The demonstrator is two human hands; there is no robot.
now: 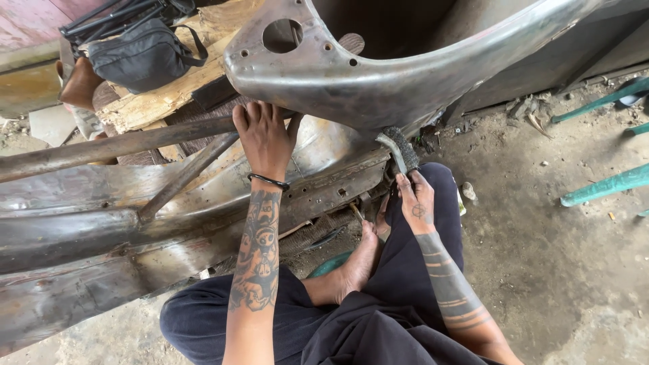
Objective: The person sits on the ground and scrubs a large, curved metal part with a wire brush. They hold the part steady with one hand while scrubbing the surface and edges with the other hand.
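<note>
The left hand (265, 138) is bracing open-palmed against the bare curved steel body panel (378, 84); the right hand (414, 201) is gripping a wire brush (400, 147). Bristles risk skidding off the rounded edge.

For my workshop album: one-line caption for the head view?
Left hand steadies bare metal frame; right hand holds wire brush against it.

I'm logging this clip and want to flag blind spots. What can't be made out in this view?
Head view only:
- Left hand: fingertips curl behind the bare curved sheet-metal body panel, so the grip is hidden.
- Right hand: it covers the handle of the dark-bristled wire brush.
- The panel runs off the top edge.
- Black fabric bag: contents unseen.
- Small debris on the dirt floor: too small to identify.
</note>
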